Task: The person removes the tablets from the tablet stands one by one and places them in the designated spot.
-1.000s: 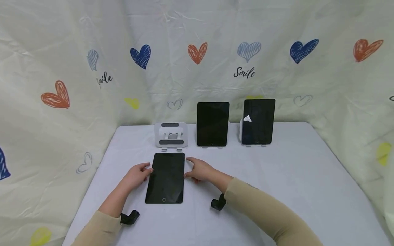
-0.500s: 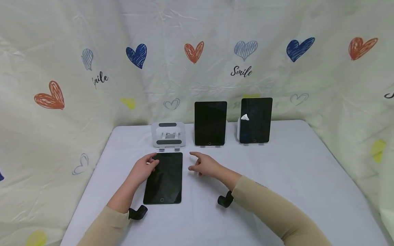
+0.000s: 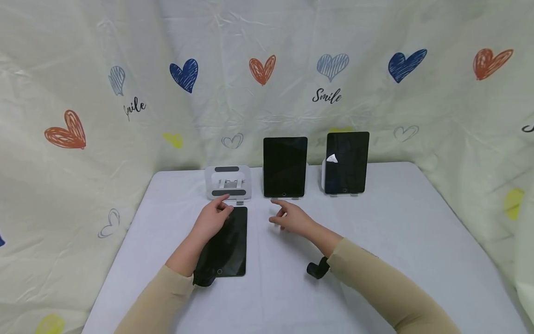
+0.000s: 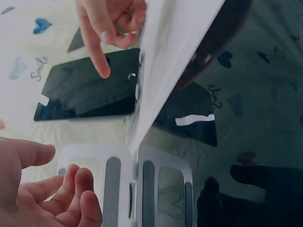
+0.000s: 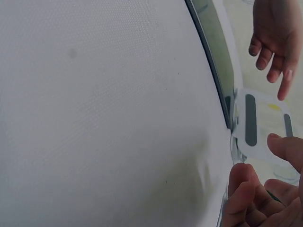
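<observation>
A black tablet (image 3: 233, 246) lies face up on the white table. Over its upper left part hangs my left hand (image 3: 210, 220), fingers loosely bent and holding nothing. The index fingertip overlaps the lower edge of a white tablet stand (image 3: 212, 181) with grey pads. My right hand (image 3: 294, 218) is to the right, just in front of a second tablet (image 3: 285, 167) propped upright, with its index finger extended and nothing in its grasp. In the left wrist view, the flat tablet's glossy screen mirrors the stand (image 4: 113, 189) and my left hand (image 4: 57, 194).
A third tablet (image 3: 347, 162), with a small white patch on its screen, stands propped at the back right. A curtain (image 3: 292, 37) printed with hearts hangs behind the table (image 3: 375, 260). Black wrist cameras sit at both sleeves, the right camera (image 3: 318, 268) low over the cloth.
Both hands have come away from the flat tablet's side edges. The left moved forward and right across the tablet toward the stand; the right moved forward and right. The tablet stayed in place.
</observation>
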{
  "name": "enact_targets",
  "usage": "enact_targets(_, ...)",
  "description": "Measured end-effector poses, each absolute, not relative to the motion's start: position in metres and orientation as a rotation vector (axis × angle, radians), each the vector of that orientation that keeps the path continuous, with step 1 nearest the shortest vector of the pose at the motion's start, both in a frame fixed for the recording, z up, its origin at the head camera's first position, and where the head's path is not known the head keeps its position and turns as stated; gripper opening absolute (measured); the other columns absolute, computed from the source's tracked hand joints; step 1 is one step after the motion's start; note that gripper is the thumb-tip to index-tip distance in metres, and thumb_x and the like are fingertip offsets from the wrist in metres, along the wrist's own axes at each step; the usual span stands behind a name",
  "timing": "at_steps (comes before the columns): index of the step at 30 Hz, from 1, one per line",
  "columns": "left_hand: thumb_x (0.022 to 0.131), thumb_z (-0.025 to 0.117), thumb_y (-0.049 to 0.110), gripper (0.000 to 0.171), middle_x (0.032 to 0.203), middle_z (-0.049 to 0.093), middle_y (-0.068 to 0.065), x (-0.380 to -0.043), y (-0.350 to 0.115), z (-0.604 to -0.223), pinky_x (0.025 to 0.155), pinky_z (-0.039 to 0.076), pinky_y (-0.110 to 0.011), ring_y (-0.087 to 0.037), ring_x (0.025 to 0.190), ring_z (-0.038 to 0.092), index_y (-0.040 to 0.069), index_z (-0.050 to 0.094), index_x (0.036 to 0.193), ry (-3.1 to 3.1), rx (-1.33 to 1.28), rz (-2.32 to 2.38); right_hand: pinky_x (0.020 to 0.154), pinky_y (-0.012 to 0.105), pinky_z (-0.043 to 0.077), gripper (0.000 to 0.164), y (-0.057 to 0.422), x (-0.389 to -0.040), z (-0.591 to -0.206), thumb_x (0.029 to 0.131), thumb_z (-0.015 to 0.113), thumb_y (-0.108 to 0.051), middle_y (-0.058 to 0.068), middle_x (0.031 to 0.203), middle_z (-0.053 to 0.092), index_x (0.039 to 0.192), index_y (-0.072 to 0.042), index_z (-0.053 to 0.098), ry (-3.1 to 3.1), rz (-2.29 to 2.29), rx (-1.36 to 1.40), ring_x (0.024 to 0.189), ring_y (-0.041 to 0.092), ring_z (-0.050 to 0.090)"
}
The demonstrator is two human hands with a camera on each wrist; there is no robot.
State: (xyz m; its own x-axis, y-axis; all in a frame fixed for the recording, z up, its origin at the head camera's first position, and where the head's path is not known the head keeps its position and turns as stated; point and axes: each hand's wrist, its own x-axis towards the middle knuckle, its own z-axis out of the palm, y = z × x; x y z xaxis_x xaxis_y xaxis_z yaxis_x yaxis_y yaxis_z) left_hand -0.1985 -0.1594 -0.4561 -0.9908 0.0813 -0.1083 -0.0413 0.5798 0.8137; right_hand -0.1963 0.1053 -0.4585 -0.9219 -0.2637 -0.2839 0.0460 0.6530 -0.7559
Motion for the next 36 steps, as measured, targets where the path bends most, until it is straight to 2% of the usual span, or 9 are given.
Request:
enact_targets(6,0.1,0.059,0.024,0.05,0.111,0.063,-0.01,-0.205,-0.148,-0.455,0.075,0.05,-0.037,-0.021,0.088,0.063,0.01,0.048,0.147,2.69,0.051,1.401,0.066,0.031,0.05,0.066,0.12,-0.199,-0.454,0.094,0.069,-0.026,0.004,0.1,0.063,0.153,-0.022,0.039,2.515,-1.197,-0.138,0.077,0.02,0.063)
enact_targets(13,0.1,0.057,0.029,0.051,0.119,0.062,-0.009,-0.213,-0.131,-0.451,0.081,0.051,-0.04,-0.022,0.099,0.063,0.015,0.047,0.148,2.683,0.023,1.412,0.068,0.031,0.05,0.065,0.143,-0.208,-0.451,0.096,0.067,-0.026,0.006,0.104,0.062,0.153,-0.018,0.037,2.592,-1.223,-0.168,0.08,0.019,0.062)
enact_targets(24,0.099,0.059,0.031,0.05,0.115,0.063,-0.004,-0.232,-0.104,-0.453,0.083,0.052,-0.04,-0.022,0.098,0.059,0.019,0.049,0.147,2.705,0.049,1.477,0.07,0.032,0.052,0.065,0.169,-0.221,-0.438,0.098,0.064,-0.028,0.01,0.109,0.06,0.155,-0.018,0.033,2.689,-1.298,-0.123,0.085,0.021,0.065)
enact_targets(36,0.099,0.059,0.03,0.053,0.119,0.06,-0.005,-0.25,-0.08,-0.451,0.078,0.05,-0.037,-0.022,0.095,0.059,0.018,0.045,0.149,2.611,0.015,1.601,0.069,0.031,0.052,0.063,0.179,-0.238,-0.444,0.1,0.061,-0.026,0.015,0.113,0.059,0.156,-0.018,0.032,2.715,-1.509,0.02,0.094,0.04,0.064)
